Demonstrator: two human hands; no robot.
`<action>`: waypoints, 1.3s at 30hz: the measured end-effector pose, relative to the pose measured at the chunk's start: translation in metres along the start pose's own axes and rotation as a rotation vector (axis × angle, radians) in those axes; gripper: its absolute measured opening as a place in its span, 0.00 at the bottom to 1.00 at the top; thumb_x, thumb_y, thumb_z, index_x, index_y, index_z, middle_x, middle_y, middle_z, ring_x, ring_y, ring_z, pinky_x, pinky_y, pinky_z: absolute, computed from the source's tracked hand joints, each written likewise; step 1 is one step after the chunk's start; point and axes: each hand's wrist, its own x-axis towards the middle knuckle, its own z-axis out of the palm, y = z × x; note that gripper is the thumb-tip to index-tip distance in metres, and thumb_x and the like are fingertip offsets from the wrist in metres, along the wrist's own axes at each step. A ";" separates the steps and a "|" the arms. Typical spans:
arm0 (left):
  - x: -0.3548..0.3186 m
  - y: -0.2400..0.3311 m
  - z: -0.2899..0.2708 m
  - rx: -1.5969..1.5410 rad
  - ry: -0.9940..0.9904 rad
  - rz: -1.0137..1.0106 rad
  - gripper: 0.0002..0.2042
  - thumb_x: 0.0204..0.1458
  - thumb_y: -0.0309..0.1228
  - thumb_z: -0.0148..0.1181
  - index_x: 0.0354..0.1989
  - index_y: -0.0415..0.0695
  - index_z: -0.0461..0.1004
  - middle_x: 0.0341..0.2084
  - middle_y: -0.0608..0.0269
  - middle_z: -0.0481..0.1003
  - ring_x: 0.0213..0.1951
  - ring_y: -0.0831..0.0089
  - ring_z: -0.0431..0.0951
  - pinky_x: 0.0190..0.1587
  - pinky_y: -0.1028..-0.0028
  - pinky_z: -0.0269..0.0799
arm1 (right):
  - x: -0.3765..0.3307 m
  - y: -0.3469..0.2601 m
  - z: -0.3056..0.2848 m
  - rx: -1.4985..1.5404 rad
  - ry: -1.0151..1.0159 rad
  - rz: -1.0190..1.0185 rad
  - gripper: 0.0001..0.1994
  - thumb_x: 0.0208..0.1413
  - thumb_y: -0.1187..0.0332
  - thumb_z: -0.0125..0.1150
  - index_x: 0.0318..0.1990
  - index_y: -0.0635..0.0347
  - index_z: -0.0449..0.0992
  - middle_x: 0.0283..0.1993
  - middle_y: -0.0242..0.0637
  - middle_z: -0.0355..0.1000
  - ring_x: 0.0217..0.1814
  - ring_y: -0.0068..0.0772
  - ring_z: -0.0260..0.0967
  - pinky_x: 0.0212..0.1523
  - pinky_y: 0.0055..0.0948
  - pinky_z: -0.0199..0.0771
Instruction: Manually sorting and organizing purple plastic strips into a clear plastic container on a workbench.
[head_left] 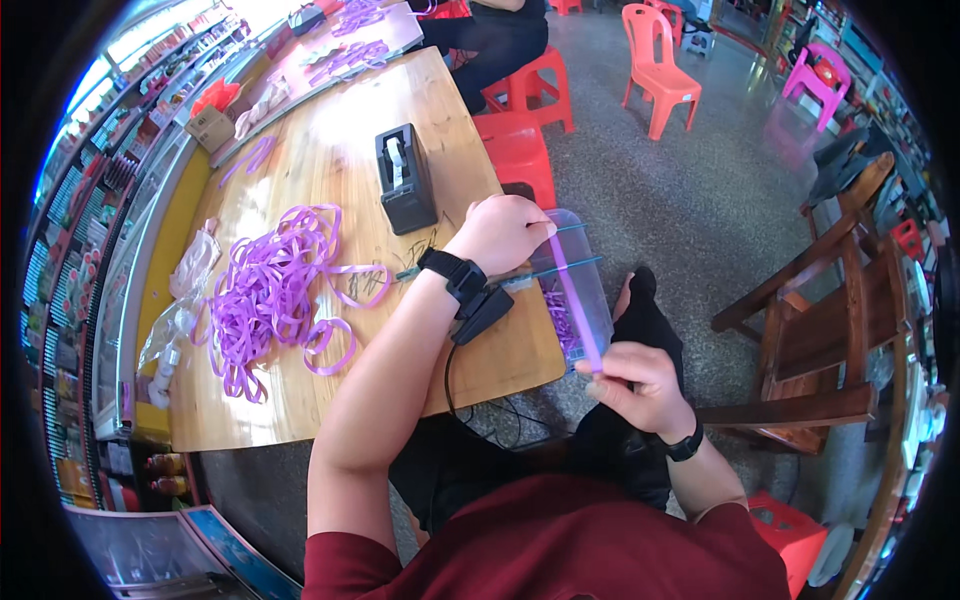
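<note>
Your left hand [497,232] and right hand [635,378] are each pinching an end of a flat, glossy purple ribbon strip [574,298] — it's stretching taut between both grips. It's hanging above a clear plastic tub [590,300] at the wooden counter [330,160] edge.

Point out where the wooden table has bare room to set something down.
Bare wood lies between the black tape dispenser and the table end with purple strips, and along the near edge below the ribbon pile. It is crowded around that pile and by the left hand at the clear bin.

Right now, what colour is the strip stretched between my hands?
Purple, shown best in the head view: the strip.
</note>
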 end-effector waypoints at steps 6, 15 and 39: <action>0.001 -0.003 -0.003 0.054 -0.011 0.051 0.11 0.55 0.36 0.59 0.36 0.41 0.81 0.33 0.51 0.80 0.39 0.53 0.79 0.45 0.62 0.74 | 0.049 -0.009 -0.018 -0.057 0.151 -0.177 0.13 0.47 0.76 0.71 0.43 0.57 0.84 0.42 0.30 0.71 0.30 0.16 0.62 0.27 0.20 0.62; -0.003 -0.010 0.002 -0.027 0.177 0.252 0.07 0.50 0.31 0.60 0.31 0.45 0.82 0.32 0.58 0.80 0.42 0.59 0.77 0.48 0.60 0.70 | 0.160 0.013 -0.046 0.080 0.096 0.070 0.09 0.58 0.74 0.62 0.45 0.65 0.81 0.41 0.31 0.73 0.36 0.16 0.66 0.35 0.16 0.65; -0.008 0.001 0.010 -0.021 0.215 0.194 0.07 0.52 0.30 0.60 0.33 0.41 0.81 0.32 0.54 0.79 0.39 0.56 0.78 0.47 0.61 0.72 | 0.185 0.112 -0.033 0.452 -0.081 0.553 0.09 0.58 0.62 0.64 0.38 0.58 0.83 0.26 0.22 0.72 0.25 0.12 0.61 0.27 0.16 0.58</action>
